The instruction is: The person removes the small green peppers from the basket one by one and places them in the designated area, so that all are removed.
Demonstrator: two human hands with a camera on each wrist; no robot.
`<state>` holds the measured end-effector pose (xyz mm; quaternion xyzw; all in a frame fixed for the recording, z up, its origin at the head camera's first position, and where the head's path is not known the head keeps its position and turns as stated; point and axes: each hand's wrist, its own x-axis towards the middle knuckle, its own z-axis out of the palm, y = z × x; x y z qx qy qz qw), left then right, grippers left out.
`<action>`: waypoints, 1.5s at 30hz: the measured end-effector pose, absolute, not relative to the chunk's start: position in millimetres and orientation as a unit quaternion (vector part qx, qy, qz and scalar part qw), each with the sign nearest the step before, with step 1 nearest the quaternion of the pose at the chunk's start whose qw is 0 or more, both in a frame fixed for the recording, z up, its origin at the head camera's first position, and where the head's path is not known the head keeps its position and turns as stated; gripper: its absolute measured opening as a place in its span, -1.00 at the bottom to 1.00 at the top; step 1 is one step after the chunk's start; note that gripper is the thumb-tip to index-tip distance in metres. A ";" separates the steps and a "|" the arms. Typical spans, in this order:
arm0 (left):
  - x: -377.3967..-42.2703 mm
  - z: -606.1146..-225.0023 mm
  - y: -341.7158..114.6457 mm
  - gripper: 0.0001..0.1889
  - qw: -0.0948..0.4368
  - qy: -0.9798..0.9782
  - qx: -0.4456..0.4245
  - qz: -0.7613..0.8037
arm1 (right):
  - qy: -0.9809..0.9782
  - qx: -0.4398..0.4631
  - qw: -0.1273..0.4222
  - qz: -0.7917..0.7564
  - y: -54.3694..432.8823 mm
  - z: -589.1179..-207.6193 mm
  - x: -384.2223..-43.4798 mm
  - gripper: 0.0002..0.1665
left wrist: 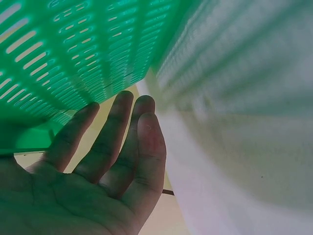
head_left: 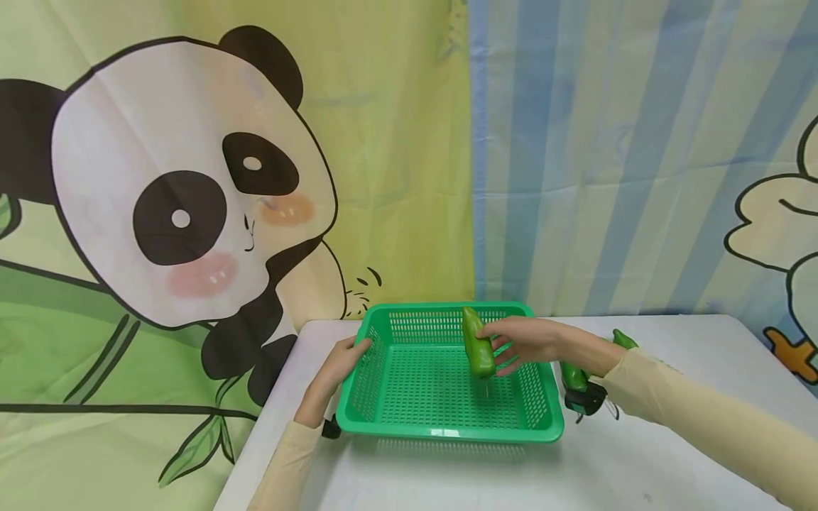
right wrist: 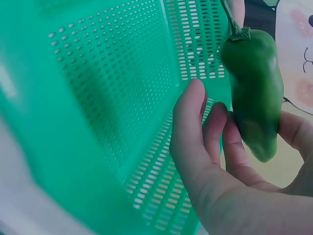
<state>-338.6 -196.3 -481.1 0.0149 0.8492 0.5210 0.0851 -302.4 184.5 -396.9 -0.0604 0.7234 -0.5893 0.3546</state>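
Note:
A green basket (head_left: 441,397) with slotted walls stands on the table in front of me. My left hand (head_left: 339,365) grips its left rim, thumb over the edge; in the left wrist view, the fingers (left wrist: 110,142) extend along the outside of the wall. Over the right half of the basket, my right hand (head_left: 520,341) holds a green pepper (head_left: 478,348). The right wrist view shows the pepper (right wrist: 257,88) pinched between thumb and fingers, its stem at the top, apart from the basket wall.
More green pepper (head_left: 624,339) shows on the table (head_left: 696,355) right of the basket, partly hidden by my right forearm. A dark wrist camera (head_left: 584,399) sits below that forearm. Behind the table hangs a curtain (head_left: 396,177) printed with a panda.

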 end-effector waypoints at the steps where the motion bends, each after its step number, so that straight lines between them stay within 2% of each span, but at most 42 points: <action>1: -338.6 -480.8 -196.3 -0.50 0.087 0.849 0.016 0.521 | 0.721 -0.058 0.355 -0.592 187.6 -396.6 -301.1 -0.61; 6: -336.6 -479.6 -196.0 -0.50 0.088 0.846 0.017 0.526 | 0.711 -0.062 0.365 -0.599 208.3 -393.1 -294.3 -0.66; 21: -337.1 -481.1 -197.6 -0.50 0.082 0.849 0.017 0.521 | 0.695 -0.104 0.386 -0.598 273.8 -385.1 -280.0 -0.57; 33: -338.0 -481.7 -198.1 -0.51 0.081 0.848 0.017 0.523 | 0.692 -0.117 0.391 -0.596 349.5 -379.0 -278.1 -0.66; 40: -334.4 -474.0 -194.9 -0.52 0.089 0.846 0.013 0.525 | 0.737 -0.082 0.369 -0.560 390.4 -384.5 -283.5 -0.67; 45: -328.8 -468.4 -189.6 -0.54 0.076 0.851 0.008 0.519 | 0.776 -0.045 0.352 -0.522 416.0 -392.3 -287.1 -0.66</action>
